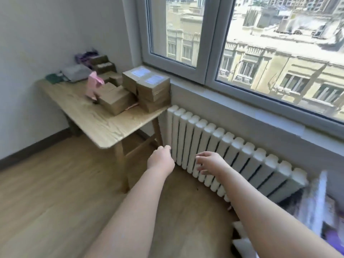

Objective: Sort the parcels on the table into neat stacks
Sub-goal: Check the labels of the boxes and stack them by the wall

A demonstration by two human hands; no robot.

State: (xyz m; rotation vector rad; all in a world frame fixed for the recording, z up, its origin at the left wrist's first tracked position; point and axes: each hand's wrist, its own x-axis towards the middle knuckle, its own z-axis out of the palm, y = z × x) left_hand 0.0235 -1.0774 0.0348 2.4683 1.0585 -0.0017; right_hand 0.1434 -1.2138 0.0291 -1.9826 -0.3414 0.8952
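Both hands hang low in the middle of the frame, in front of the white ribbed radiator (223, 155) and well apart from the work. The left hand (161, 159) shows its back, fingers loosely curled under with nothing visible in them. The right hand (210, 162) has its fingers spread and slightly bent, also empty.

The parcels lie in the upper left of the frame, on the pale wooden table (96, 125). Two labelled brown cardboard stacks (149, 88) stand side by side at the table's right end, close to the window wall, and the nearer one sits right at the table edge. Lower brown boxes (117, 101) sit just left of them, and a pink soft packet (94, 85) leans tilted against those. A grey soft bag (76, 72), dark brown boxes (102, 64) and purple packets (85, 56) crowd the far end.

The likeliest mishap, as I judge it, is at that right edge: a reach coming in from the radiator side could brush the tall stack and tip its upper boxes off the table. The pink packet is the next worry, since it stands only by leaning; lifting a box beside it would probably let it flop. Soft bags laid under rigid boxes would also make a stack lean, so the boxes want to go beneath
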